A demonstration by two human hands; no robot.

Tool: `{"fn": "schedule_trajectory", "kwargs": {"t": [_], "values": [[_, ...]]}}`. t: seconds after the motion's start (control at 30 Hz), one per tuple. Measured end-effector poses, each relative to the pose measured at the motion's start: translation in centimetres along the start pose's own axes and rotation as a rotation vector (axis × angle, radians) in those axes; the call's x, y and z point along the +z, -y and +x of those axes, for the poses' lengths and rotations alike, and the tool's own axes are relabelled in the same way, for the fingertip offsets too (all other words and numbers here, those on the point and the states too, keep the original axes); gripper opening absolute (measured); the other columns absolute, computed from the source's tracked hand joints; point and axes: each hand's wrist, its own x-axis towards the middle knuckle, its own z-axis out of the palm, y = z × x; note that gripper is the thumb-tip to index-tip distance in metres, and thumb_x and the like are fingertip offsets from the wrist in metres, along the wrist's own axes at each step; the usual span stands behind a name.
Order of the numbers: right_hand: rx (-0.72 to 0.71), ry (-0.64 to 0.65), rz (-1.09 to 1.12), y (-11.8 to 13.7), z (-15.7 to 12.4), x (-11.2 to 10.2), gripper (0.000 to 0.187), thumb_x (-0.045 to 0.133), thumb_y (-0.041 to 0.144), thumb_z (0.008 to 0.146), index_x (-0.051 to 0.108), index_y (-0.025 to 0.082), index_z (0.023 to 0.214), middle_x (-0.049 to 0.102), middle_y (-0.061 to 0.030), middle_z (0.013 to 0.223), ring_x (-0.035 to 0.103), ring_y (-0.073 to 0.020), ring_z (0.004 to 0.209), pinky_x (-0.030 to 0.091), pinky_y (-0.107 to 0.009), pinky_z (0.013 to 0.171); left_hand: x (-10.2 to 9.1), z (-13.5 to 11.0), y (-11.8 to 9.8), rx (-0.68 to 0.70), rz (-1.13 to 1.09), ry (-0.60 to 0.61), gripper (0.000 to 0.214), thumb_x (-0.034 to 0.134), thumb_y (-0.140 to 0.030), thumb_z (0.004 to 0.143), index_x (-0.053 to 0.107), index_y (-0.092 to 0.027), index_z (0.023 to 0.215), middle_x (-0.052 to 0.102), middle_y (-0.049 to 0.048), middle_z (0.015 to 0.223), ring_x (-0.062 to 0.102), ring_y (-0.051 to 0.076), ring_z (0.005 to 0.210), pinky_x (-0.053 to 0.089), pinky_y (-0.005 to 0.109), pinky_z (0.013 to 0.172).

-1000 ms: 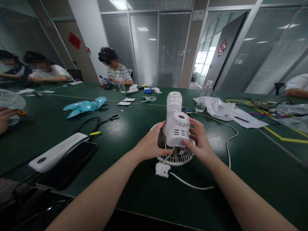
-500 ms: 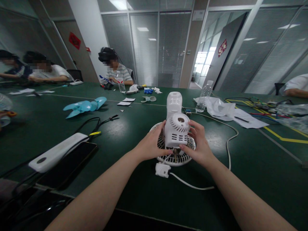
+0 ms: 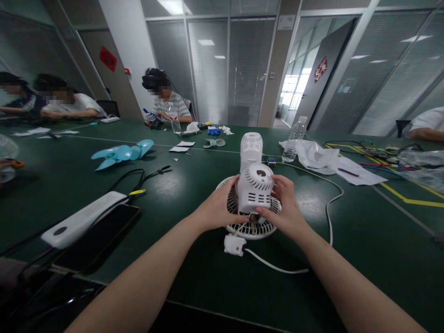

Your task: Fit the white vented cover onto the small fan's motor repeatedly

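Observation:
Both of my hands are around a white slotted motor housing (image 3: 255, 194) of a small fan. My left hand (image 3: 218, 206) grips its left side, thumb along the lower edge. On the right side, my right hand (image 3: 286, 208) has its thumb at the bottom edge and its fingers curled behind. Beneath the housing lies a round white fan grille (image 3: 255, 230), partly covered. Another white vented fan part (image 3: 251, 148) stands directly behind. A small white box-like part (image 3: 235, 245) with a white cable (image 3: 277, 268) rests just in front of the grille.
Blue fan blades (image 3: 121, 152), a white power strip (image 3: 85, 219) and a black phone (image 3: 97, 238) are to the left. A water bottle (image 3: 294, 138), plastic bag (image 3: 314, 155) and paper with a pen (image 3: 360, 173) lie right. A person (image 3: 169, 104) sits across the table.
My right thumb has slid slightly left along the housing's lower edge. The housing and my left hand are almost unmoved.

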Motion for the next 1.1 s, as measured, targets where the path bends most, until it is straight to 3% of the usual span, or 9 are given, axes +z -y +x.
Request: {"fn": "schedule_trajectory", "kwargs": {"t": [0.2,0.43,0.6,0.77,0.97,1.1], "values": [[-0.008,-0.012,-0.037,0.02,0.03,-0.17,0.089,0.079,0.037,0.074,0.024,0.041,0.144,0.036,-0.0077,0.146,0.050,-0.0339,0.126,0.048,-0.058,0.101,-0.04,-0.05,-0.03,-0.004,-0.008,-0.003,0.113,0.084,-0.047,0.063,0.018,-0.024,0.153,0.037,0.0159,0.153,0.038,0.038,0.139,0.032,0.061,0.114],[-0.020,0.035,-0.062,-0.15,0.00,0.11,0.102,0.081,0.037,0.073,0.015,0.041,0.151,0.027,-0.0071,0.155,0.044,-0.0356,0.133,0.039,-0.061,0.109,0.00,-0.04,0.00,-0.007,-0.018,-0.003,0.113,0.084,-0.047,0.063,0.019,-0.025,0.152,0.033,0.0164,0.155,0.036,0.039,0.140,0.032,0.063,0.113],[-0.004,-0.028,-0.029,0.01,0.18,0.29,0.100,0.081,0.038,0.073,0.019,0.042,0.151,0.028,-0.0059,0.156,0.044,-0.0361,0.134,0.040,-0.061,0.108,0.42,-0.18,0.27,0.032,0.038,0.014,0.121,0.081,-0.050,0.067,0.002,-0.026,0.156,0.022,0.0166,0.160,0.027,0.040,0.145,0.026,0.064,0.116],[0.021,-0.079,0.063,0.37,0.81,0.32,0.103,0.072,0.045,0.081,0.001,0.040,0.155,0.033,-0.0077,0.157,0.048,-0.0338,0.133,0.040,-0.059,0.109,0.74,-0.34,0.44,0.011,0.064,0.026,0.130,0.079,-0.054,0.070,-0.016,-0.025,0.154,0.018,0.0170,0.162,0.027,0.039,0.145,0.026,0.062,0.117],[0.153,-0.024,-0.007,0.26,0.93,0.60,0.100,0.067,0.053,0.083,-0.001,0.038,0.156,0.034,-0.0085,0.158,0.053,-0.0371,0.128,0.042,-0.065,0.104,0.85,-0.29,0.57,0.017,0.115,0.019,0.130,0.078,-0.056,0.070,-0.016,-0.023,0.154,0.013,0.0179,0.163,0.020,0.038,0.148,0.023,0.061,0.118],[0.157,-0.023,0.024,0.29,0.72,0.55,0.098,0.066,0.055,0.083,0.003,0.039,0.156,0.037,-0.0083,0.156,0.055,-0.0367,0.126,0.045,-0.062,0.101,0.78,-0.34,0.49,0.010,0.110,0.032,0.129,0.077,-0.056,0.071,-0.017,-0.024,0.154,0.014,0.0167,0.163,0.019,0.038,0.148,0.022,0.061,0.118]]}}
